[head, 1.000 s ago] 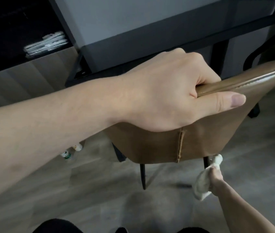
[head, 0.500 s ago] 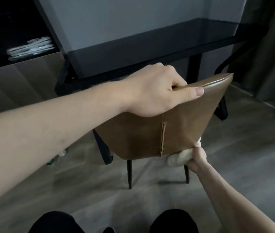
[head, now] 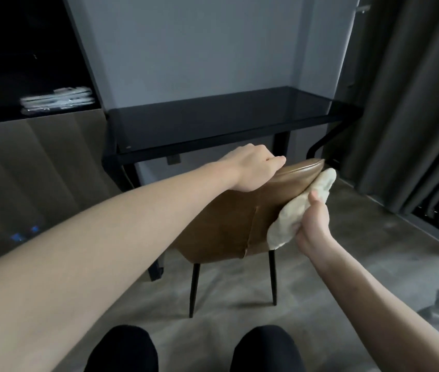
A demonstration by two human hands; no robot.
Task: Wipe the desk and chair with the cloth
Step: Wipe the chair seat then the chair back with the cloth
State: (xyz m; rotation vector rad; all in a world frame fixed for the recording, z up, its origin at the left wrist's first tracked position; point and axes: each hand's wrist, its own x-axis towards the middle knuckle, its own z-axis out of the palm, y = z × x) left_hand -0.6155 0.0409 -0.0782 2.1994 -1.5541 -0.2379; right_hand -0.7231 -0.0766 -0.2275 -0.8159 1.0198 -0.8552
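Cloth (head: 297, 210), cream, bunched, pressed flat against right edge of brown chair (head: 221, 226) backrest. Right hand (head: 313, 224) grip closed on cloth, thumb up. Left hand (head: 253, 170) at 10 o'clock from cloth, grip clamped over backrest top. Counter (head: 213, 122), dark glass, at 12 o'clock beyond chair. Shelf (head: 3, 116) at 9 o'clock holds stacked papers (head: 57, 100). Curtain (head: 414, 103) at 2 o'clock. Open floor (head: 374, 251) right of chair.

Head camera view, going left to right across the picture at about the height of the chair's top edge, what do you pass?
Stack of white papers on the dark shelf → left hand on the chair back → cream cloth → right hand gripping it → grey curtain.
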